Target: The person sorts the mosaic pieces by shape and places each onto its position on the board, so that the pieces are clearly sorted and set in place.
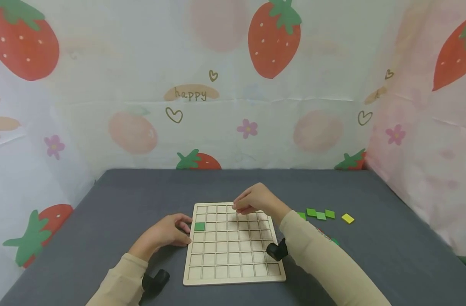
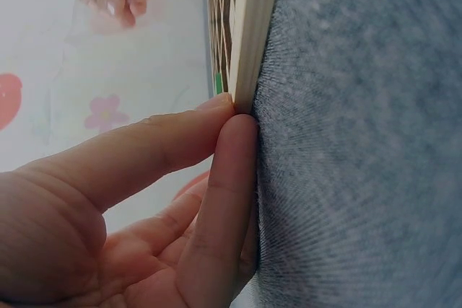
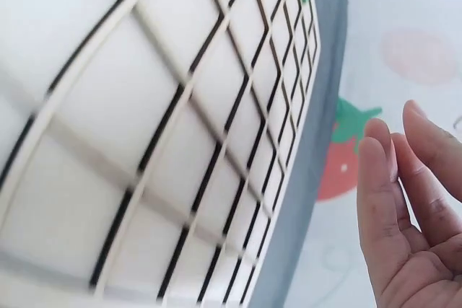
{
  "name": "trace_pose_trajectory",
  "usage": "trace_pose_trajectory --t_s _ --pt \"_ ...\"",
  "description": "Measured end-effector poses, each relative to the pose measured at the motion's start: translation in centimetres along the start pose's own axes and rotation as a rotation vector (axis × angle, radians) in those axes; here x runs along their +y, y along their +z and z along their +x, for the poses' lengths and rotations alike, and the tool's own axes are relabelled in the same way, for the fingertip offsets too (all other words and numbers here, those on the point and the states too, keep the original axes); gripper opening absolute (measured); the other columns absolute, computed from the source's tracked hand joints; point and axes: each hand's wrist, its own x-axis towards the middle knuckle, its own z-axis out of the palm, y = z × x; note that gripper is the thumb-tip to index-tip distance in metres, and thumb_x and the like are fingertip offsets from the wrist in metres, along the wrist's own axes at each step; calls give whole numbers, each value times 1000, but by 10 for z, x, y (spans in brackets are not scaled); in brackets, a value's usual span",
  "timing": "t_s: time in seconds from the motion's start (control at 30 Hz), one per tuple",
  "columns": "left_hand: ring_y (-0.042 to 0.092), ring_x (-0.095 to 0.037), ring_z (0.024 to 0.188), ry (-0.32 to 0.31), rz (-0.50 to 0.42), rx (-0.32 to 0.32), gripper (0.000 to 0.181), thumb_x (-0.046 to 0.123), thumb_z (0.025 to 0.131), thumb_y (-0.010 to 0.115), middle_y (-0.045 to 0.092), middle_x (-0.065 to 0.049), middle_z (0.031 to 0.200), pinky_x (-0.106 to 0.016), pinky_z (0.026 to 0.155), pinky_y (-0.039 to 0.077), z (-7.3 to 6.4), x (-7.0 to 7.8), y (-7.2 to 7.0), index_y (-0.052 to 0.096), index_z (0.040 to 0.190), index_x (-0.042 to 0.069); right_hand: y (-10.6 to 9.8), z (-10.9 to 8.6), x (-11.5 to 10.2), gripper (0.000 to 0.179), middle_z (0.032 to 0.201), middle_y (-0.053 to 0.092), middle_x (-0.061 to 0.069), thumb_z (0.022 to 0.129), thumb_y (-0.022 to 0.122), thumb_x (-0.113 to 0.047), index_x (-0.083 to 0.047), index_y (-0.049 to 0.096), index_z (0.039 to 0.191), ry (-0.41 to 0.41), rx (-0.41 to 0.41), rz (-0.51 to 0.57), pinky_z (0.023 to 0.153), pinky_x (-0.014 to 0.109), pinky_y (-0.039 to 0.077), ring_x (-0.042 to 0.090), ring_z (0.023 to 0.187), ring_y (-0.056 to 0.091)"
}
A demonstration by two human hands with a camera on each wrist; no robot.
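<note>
A pale wooden grid board lies flat on the grey cloth. One green square tile sits in a cell by its left side. My left hand touches the board's left edge with thumb and fingertips; in the left wrist view a thumb and a finger meet that edge close together. Over the board's far right part hovers my right hand, fingers bent loosely downward. In the right wrist view, the right-hand fingers and thumb are apart, with no tile visible between them.
Right of the board lie several green tiles and a yellow tile. My right sleeve partly covers other tiles there. A strawberry-printed cloth hangs behind the table and along both sides.
</note>
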Motion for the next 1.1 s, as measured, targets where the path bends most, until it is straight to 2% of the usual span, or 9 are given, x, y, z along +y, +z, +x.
trace_pose_trajectory --t_s 0.13,0.47,0.67,0.83,1.1 --pt "61 -15 74 -3 -2 -3 62 -9 77 76 56 -12 96 -31 69 59 0 -1 0 51 134 -8 -16 -4 5 15 94 76 16 84 78 -9 -1 77 97 10 21 -6 87 42 59 25 84 75" --pt "62 -15 76 3 -3 -8 62 -9 77 76 56 -11 95 -32 70 59 -1 0 -1 50 134 -9 -51 -17 18 21 105 74 20 85 78 -13 -1 77 103 7 49 -29 90 44 58 30 93 73" --pt "62 -15 75 -2 -18 -8 62 -10 77 76 56 -12 95 -32 70 59 -1 1 0 50 134 -9 -69 -25 24 24 103 75 17 86 77 -13 0 75 105 26 72 -33 92 45 57 30 96 72" --pt "62 -15 75 -2 -16 -5 62 -10 76 76 56 -12 95 -32 70 59 -1 1 0 51 133 -9 -82 -31 28 31 100 76 10 86 77 -16 2 73 112 36 83 -45 92 43 57 22 91 73" --pt "62 -15 75 3 -15 -2 62 -10 76 76 56 -11 95 -31 69 59 -1 0 0 51 132 -9 -99 -38 38 34 103 76 12 87 77 -18 2 72 114 49 104 -89 92 42 57 23 95 73"
